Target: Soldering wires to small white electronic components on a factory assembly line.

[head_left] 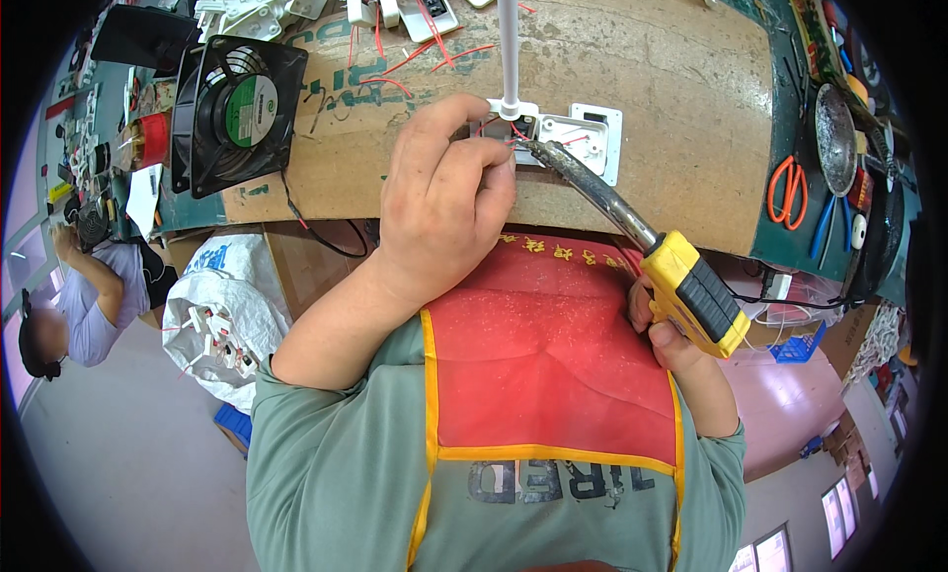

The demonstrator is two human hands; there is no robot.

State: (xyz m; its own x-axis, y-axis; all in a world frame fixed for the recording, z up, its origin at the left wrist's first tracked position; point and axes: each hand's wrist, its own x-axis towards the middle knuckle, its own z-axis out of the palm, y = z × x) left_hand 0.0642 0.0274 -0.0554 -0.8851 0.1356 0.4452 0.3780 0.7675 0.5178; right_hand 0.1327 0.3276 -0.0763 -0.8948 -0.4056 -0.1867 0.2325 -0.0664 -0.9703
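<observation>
My left hand (444,192) is closed at the left end of a white plastic housing (583,137), one finger curled over its corner. Thin red wires run inside the housing near those fingertips; whether a wire is also pinched there is hidden. A white rod (509,48) stands up from the housing. My right hand (668,327) is wrapped round a soldering iron (696,295) with a yellow and black handle. Its metal shaft slants up to the left, and the tip is at the wires beside my left fingertips.
A black fan (239,115) stands at the left of the cardboard-covered bench (681,108). White plastic parts (262,9) and red wires lie at the back. Orange-handled scissors (787,192) and blue-handled pliers (831,226) are at right. Another person (94,295) sits far left; a white sack (222,286) is below.
</observation>
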